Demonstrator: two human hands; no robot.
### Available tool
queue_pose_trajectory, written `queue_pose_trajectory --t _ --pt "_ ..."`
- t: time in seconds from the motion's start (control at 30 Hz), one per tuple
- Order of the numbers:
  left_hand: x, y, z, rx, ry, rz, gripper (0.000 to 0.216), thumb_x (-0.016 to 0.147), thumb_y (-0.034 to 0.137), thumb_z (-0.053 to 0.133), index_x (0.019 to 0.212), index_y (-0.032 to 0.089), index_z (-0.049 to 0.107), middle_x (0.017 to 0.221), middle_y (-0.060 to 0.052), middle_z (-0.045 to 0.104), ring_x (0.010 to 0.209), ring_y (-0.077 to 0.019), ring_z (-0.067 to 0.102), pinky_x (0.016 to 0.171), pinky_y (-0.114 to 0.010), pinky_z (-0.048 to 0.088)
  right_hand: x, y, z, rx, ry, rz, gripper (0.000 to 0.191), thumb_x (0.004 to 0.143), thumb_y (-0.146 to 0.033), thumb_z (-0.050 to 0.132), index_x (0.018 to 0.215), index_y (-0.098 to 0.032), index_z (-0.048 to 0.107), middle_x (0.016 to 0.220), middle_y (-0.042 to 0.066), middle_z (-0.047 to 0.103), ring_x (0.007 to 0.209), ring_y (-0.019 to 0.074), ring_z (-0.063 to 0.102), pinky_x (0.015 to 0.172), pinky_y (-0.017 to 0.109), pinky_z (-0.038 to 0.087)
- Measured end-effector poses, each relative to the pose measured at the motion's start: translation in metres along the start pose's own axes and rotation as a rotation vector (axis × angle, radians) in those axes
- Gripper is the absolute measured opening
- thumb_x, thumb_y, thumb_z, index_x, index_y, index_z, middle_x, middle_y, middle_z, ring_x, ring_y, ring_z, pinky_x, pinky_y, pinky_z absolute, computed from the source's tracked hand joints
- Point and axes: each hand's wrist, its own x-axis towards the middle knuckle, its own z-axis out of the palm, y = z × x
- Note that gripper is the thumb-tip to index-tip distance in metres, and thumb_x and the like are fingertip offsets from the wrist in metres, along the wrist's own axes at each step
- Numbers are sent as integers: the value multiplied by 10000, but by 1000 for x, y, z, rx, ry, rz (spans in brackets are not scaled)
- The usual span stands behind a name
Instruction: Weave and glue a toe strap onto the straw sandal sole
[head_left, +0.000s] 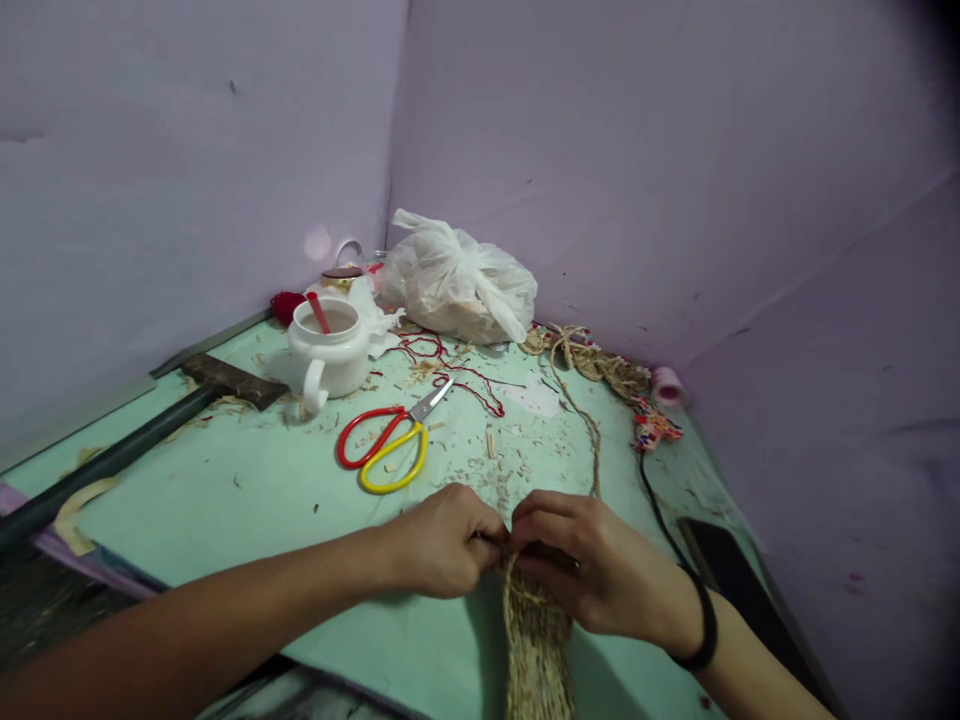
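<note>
A long woven straw strip (538,655) runs from the bottom edge up between my hands. My left hand (454,540) is closed, its thumb and fingers pinching at the strip's upper left corner. From the other side, my right hand (592,560) curls over the top end of the strip, fingertips meeting those of the left. The exact spot they grip is partly hidden by the fingers. A twisted straw cord (595,450) trails from behind my right hand toward the back. Scissors (397,440) with one red and one yellow handle lie slightly apart beyond my left hand.
A white mug (330,350) with a red stick stands left of a tied plastic bag (461,280). An axe-like tool (217,385) lies at left. Red yarn (480,385), straw coils (592,360), a pink spool (666,386) and a dark phone-like slab (731,570) are also there.
</note>
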Motion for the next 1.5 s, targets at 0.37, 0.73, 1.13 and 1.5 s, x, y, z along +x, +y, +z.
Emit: queue_pose_trajectory --t 0.37,0.73,1.13,1.5 --pt "5 1 -1 -302 -52 -166 109 635 209 508 580 121 544 526 55 328 525 -82 287 465 -213 208 6 3 3 22 52 25 134 721 -64 553 800 -152 616 801 46 610 707 140 574 647 249 453" --pt "10 -1 -5 -461 -6 -267 258 616 322 634 707 84 674 560 10 518 539 -92 387 514 -215 274 -26 33 1 565 648 171 159 864 -276 473 905 -186 597 911 60 631 877 163 581 806 340 461" --pt "16 1 -9 -452 120 -307 288 631 372 667 710 96 647 528 25 504 451 -51 313 415 -191 180 -30 31 34 646 704 213 176 768 -288 606 912 -185 609 976 73 611 913 170 578 694 284 502" --pt "20 2 -6 -513 42 -225 382 675 486 599 582 115 591 392 62 372 363 -39 257 381 -199 121 -24 25 40 962 730 183 169 800 -349 547 769 -185 573 1077 84 568 938 189 546 782 319 438"
